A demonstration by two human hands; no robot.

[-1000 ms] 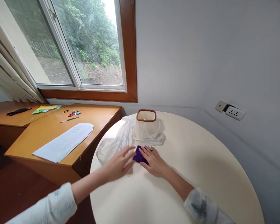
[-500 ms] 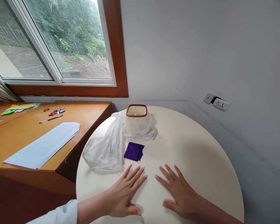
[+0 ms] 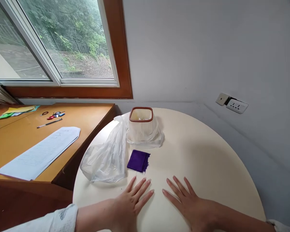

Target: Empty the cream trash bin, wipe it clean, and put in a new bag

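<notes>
Purple cloth (image 3: 138, 160), folded squarish, its right edge frayed, lies left of centre on the round cream desk (image 3: 195, 161); left grip (image 3: 130, 203) and right grip (image 3: 189, 206) spread wide, holding nothing, nearer. A window (image 3: 79, 35) stands far left.

The folded cloth (image 3: 137, 160) was solid deep purple. The small bin (image 3: 141, 120) showed cream walls and a reddish-brown rim (image 3: 130, 116), the plastic bag (image 3: 106, 162) milky white. The round tabletop (image 3: 198, 151) was plain cream, the wooden desk (image 3: 89, 112) orange-brown, the papers (image 3: 43, 151) white with dark lines of print, the left sleeve (image 3: 62, 217) pale with a grey motif.
</notes>
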